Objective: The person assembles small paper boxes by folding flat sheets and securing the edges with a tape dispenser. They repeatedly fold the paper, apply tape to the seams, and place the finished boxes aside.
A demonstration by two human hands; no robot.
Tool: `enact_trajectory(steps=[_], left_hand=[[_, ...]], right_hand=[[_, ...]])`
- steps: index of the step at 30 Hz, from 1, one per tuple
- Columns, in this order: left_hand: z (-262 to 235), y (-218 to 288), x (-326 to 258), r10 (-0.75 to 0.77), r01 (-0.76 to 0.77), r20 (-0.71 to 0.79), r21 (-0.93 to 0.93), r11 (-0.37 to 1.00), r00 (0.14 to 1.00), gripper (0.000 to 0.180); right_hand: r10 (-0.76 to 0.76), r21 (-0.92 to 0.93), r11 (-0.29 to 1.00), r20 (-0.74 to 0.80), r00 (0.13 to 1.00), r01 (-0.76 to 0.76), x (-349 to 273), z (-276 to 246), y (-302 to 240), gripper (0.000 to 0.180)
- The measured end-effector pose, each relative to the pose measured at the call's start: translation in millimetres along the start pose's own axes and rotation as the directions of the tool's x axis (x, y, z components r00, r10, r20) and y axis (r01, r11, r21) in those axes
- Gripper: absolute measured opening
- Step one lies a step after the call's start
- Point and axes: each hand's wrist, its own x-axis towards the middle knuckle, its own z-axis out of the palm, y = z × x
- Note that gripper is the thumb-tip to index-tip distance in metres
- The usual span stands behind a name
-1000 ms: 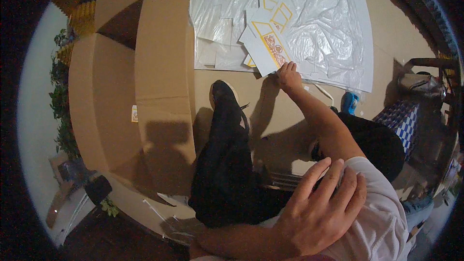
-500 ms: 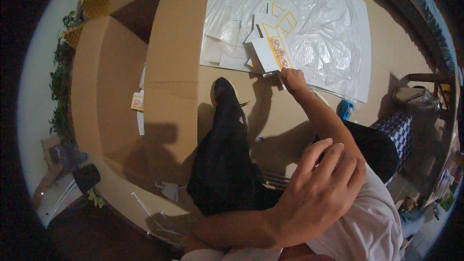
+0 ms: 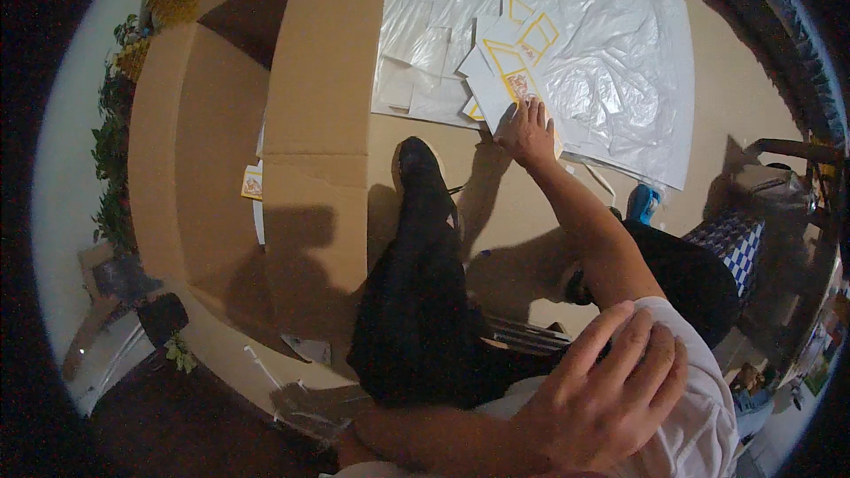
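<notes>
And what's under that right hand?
Under the right hand is a white card with yellow borders and brownish artwork; its lower part is partly covered. Whatever lies beneath it there can't be seen.

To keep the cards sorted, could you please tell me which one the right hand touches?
The topmost yellow-edged card, overlapping others; it alone lies directly under the right hand.

The view comes from the left one of two fisheye cameras worn on the person's head, facing steeply down and ahead over an outstretched leg (image 3: 414, 310). It sits close above the left hand (image 3: 611, 389), which looms large, while the right hand (image 3: 529, 133) appears smaller, farther out. Straight edges bow toward the dark rim.
</notes>
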Motion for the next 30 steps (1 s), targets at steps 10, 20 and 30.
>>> enact_trajectory(steps=[10, 20, 30], left_hand=[[5.1, -3.8, 2.5, 0.004, 0.000, -0.087, 0.051, 0.999, 0.996, 0.022], [-4.8, -6.5, 7.2, 0.032, -0.034, 0.039, 0.050, 0.998, 0.999, 0.027], [-3.2, -16.5, 18.7, -0.008, 0.006, -0.061, -0.039, 0.999, 0.998, 0.031]], right_hand=[[-0.066, -0.100, 0.992, 0.094, 0.993, 0.075, -0.1, 44.7, -4.3, 0.103], [-0.200, 0.302, 0.951, 0.448, 0.871, 0.063, 15.3, 3.8, 20.6, 0.041], [0.053, 0.297, 0.955, -0.240, 0.969, 0.021, 25.5, -127.8, 13.9, 0.016]])
